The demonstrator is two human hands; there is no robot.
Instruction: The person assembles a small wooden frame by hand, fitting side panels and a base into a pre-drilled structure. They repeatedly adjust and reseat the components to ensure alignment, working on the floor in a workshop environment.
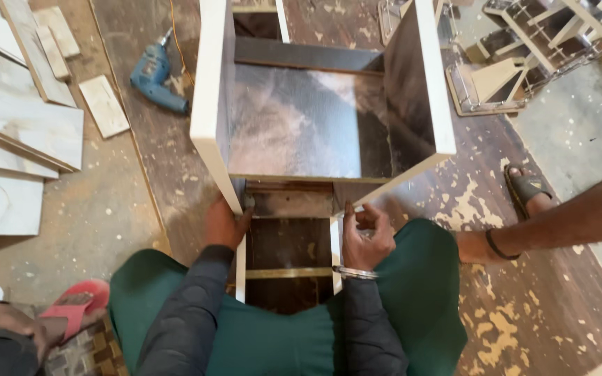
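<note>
A white-edged open cabinet box (212, 104) with dark wood-grain insides lies on the floor in front of me. I squat with a smaller drawer-like frame (288, 273) between my green-clad knees. My left hand (226, 224) presses against the cabinet's lower left corner, fingers curled at the panel edge. My right hand (365, 235), with a metal bangle on the wrist, is curled by the cabinet's lower right edge; whether it pinches something small I cannot tell.
A blue power drill (152, 75) lies at the upper left on a sawdust-strewn board. Pale marble-pattern panels (33, 129) are stacked at the left. Another person's arm (559, 226) reaches in from the right, a sandalled foot (527, 189) above it. A pink sandal (76, 301) sits lower left.
</note>
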